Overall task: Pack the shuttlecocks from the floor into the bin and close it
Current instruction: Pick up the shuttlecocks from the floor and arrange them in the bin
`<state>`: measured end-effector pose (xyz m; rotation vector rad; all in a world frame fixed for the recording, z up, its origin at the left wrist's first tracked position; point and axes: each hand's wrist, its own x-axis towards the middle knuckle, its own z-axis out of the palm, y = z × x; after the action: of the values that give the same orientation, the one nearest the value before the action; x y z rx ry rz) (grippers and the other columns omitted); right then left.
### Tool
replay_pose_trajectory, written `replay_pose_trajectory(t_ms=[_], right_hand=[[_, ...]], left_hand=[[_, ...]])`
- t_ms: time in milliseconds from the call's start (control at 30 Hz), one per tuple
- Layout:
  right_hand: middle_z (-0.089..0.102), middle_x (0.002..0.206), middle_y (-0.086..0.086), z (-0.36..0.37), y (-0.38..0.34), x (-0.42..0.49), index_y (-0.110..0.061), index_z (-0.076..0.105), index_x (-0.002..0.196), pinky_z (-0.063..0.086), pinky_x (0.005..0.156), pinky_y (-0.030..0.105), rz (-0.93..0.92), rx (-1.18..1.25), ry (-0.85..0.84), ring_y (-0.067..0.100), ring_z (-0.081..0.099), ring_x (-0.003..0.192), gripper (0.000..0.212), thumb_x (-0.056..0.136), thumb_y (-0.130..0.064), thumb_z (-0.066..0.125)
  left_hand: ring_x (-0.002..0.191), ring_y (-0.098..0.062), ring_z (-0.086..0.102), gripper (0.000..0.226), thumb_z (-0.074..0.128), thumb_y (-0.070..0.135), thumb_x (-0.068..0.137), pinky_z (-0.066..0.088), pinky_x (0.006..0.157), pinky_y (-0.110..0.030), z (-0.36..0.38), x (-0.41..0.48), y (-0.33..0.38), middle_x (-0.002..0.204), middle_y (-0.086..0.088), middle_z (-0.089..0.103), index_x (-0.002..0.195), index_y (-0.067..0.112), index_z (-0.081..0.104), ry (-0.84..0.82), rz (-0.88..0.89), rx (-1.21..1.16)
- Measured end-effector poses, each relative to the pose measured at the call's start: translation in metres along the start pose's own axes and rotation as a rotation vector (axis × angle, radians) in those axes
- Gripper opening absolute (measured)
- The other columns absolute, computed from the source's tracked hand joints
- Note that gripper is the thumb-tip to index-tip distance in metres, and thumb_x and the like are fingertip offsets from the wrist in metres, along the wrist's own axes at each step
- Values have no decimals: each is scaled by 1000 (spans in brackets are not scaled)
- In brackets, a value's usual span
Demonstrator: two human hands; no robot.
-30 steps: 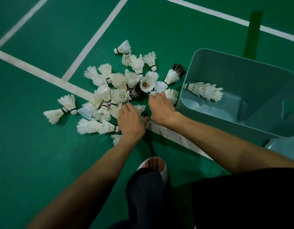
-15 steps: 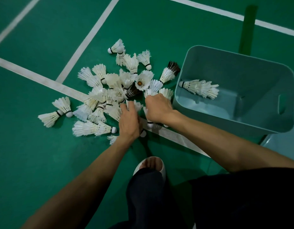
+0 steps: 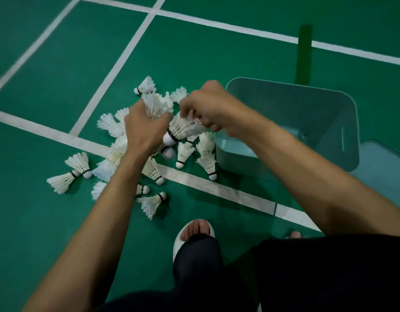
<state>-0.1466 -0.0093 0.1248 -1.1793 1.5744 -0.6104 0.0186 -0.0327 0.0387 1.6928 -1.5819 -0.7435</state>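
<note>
Several white shuttlecocks (image 3: 183, 154) lie in a pile on the green court floor, left of the open pale blue bin (image 3: 329, 109). My left hand (image 3: 142, 129) is raised above the pile and grips a bunch of shuttlecocks (image 3: 157, 104), feathers pointing up. My right hand (image 3: 208, 104) is lifted beside it, left of the bin's near corner, and grips another bunch of shuttlecocks (image 3: 183, 128) with the cork ends hanging down to the left. My right arm hides the shuttlecocks inside the bin.
The bin's lid (image 3: 383, 167) lies on the floor right of the bin. White court lines (image 3: 217, 183) cross under the pile. My sandalled foot (image 3: 194, 230) and dark-clothed knee are just below the pile. A pair of stray shuttlecocks (image 3: 70, 172) lies at the left.
Both hands closed on shuttlecocks in the pile and lifted them off the floor, up and toward the bin. The camera view shifted, showing more of the far court.
</note>
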Motion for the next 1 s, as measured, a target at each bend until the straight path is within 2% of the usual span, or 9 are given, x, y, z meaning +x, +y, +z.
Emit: replay_pose_trajectory(t_ms=[267,400,567,633,700,767,833,900,1000], right_hand=[[52,62,4,-136,49,-41,-13,55,64,22,42,20,97,210,465,13,37,43,19,70,-10,73],[66,70,9,-165,120,-21,-2,69,78,41,47,26,290,-98,637,21,54,52,18,72,-18,75],[57,82,8,-165,192,10,-9,50,76,42,49,28,463,-272,616,24,59,67,20,90,-8,63],[60,90,11,-163,207,21,-8,48,74,56,53,35,523,-214,648,28,65,74,25,92,-7,65],[61,93,10,-166,218,35,-7,50,76,62,75,40,543,-176,712,30,66,85,24,90,-9,68],[60,92,9,-167,225,48,-6,54,85,59,82,37,554,-138,723,28,64,86,16,91,-10,69],[63,90,9,-164,229,61,-3,61,94,59,74,35,575,-58,695,27,63,82,11,88,-9,68],[72,91,11,-163,236,75,2,70,100,53,49,30,609,57,659,25,63,71,21,80,-5,71],[67,72,11,-161,244,93,0,72,91,38,35,18,636,112,570,19,52,46,14,76,1,74]], left_hand=[[50,-6,40,36,74,43,82,36,49,-24,51,5,110,62,6,50,68,21,49,-361,243,-76],[73,-15,51,40,72,37,88,46,65,-33,105,2,127,91,-1,57,107,12,46,-641,245,28],[84,-19,54,59,53,35,99,37,62,-33,167,-7,126,103,-7,57,138,1,25,-766,63,102],[74,-12,50,53,49,34,100,38,59,-32,182,-6,115,87,0,53,136,1,29,-824,-9,137],[68,-14,49,54,49,40,93,39,59,-31,191,-4,104,82,-3,55,127,-1,48,-910,-45,191],[64,-19,49,42,49,44,87,40,62,-31,197,-2,95,85,-11,64,97,4,61,-956,-65,226],[61,-21,47,34,50,40,93,37,61,-31,202,1,90,82,-14,67,83,8,60,-958,-57,241],[52,-18,45,33,50,35,99,36,55,-28,206,4,86,81,-15,71,83,8,62,-955,-42,248],[57,-19,49,31,58,29,100,40,57,-29,211,13,78,79,-15,71,80,6,63,-981,-63,242]])
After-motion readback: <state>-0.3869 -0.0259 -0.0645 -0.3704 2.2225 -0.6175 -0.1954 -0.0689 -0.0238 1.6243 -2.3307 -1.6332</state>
